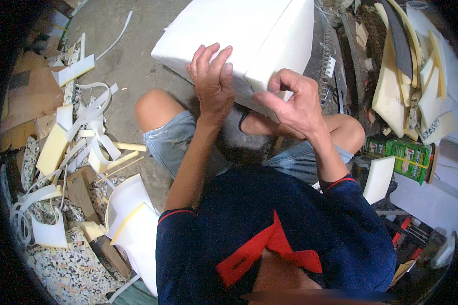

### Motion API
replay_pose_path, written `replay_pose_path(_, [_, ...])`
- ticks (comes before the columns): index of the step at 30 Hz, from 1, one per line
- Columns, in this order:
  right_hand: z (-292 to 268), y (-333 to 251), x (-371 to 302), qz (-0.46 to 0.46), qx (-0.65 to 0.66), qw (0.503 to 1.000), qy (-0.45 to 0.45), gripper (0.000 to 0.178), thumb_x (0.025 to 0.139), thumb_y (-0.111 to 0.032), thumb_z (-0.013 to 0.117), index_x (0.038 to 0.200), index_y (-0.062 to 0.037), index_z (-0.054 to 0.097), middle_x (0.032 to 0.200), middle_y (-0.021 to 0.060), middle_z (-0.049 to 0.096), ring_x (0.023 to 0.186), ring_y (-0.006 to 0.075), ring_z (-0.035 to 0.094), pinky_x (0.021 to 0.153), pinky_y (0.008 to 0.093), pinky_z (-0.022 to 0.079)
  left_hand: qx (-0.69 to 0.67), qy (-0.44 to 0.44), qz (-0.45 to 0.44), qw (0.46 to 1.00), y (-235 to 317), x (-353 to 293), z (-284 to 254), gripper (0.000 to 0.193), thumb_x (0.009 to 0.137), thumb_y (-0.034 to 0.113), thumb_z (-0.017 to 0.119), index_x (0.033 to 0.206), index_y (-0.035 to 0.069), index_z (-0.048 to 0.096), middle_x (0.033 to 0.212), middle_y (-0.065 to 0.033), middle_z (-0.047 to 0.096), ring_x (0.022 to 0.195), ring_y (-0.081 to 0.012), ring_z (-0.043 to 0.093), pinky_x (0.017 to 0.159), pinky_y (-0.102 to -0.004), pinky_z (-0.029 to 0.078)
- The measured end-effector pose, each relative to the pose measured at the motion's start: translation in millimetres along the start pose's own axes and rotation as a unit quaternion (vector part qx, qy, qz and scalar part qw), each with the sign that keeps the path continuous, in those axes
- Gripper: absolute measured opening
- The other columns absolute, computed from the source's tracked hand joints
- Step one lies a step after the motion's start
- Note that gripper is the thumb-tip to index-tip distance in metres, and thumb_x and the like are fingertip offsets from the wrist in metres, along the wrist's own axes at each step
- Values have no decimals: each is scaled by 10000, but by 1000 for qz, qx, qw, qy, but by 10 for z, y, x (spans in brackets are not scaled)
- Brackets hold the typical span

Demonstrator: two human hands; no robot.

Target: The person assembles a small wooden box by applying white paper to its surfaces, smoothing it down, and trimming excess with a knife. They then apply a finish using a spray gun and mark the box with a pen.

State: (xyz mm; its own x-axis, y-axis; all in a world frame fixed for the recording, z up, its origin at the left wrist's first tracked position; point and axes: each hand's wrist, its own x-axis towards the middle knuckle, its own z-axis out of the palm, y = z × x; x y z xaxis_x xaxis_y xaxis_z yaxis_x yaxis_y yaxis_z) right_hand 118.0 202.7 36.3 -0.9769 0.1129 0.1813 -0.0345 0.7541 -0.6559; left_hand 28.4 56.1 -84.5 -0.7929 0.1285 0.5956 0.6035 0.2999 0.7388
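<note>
White foam fills our grip: our left hand (213, 81) lies flat, fingers spread, on the cushion block (249, 35) above our knees, while our right hand (290, 104) pinches its lower edge. Beyond, foam scraps (407, 81) lie heaped on the concrete floor (122, 56).

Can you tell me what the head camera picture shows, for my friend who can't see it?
A seated person presses the left hand flat on a big white foam block while the right hand pinches its near edge. Foam scraps litter the floor.
</note>
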Motion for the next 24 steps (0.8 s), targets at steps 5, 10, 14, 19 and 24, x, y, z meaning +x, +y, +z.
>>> replay_pose_path(5, [106,-42,11,-53,-77,995,27,336,797,-169,805,685,-3,536,631,129,518,567,248,528,546,368,429,-38,-8,-11,999,-8,-27,10,360,1058,308,469,1250,100,692,1382,-193,590,1364,-447,424,1151,-568,252])
replay_pose_path(10, [152,20,24,-130,-79,988,38,285,825,-161,738,681,-28,531,650,153,552,626,362,584,565,446,461,-12,0,0,1000,-9,-41,-20,362,1062,266,459,1219,49,702,1380,-203,603,1366,-449,441,1150,-549,292])
replay_pose_path(14, [171,90,25,-165,-48,984,41,296,831,-141,728,665,-24,512,646,150,535,616,358,564,562,443,447,4,8,12,1000,-5,-50,-57,377,1079,249,432,1200,15,702,1371,-204,614,1366,-433,465,1152,-523,334])
replay_pose_path(19, [213,190,-8,-178,37,982,56,359,827,-60,730,668,4,415,616,122,397,555,273,433,534,383,355,-3,12,0,1000,-26,-63,-64,374,1077,255,437,1189,27,712,1365,-204,619,1359,-428,475,1158,-514,328])
replay_pose_path(24, [222,285,-81,-130,93,985,58,335,808,-22,730,656,17,434,615,131,433,556,249,451,536,382,360,2,19,8,1000,-52,-66,-16,366,1072,251,441,1182,32,713,1363,-198,621,1364,-424,468,1167,-506,317])
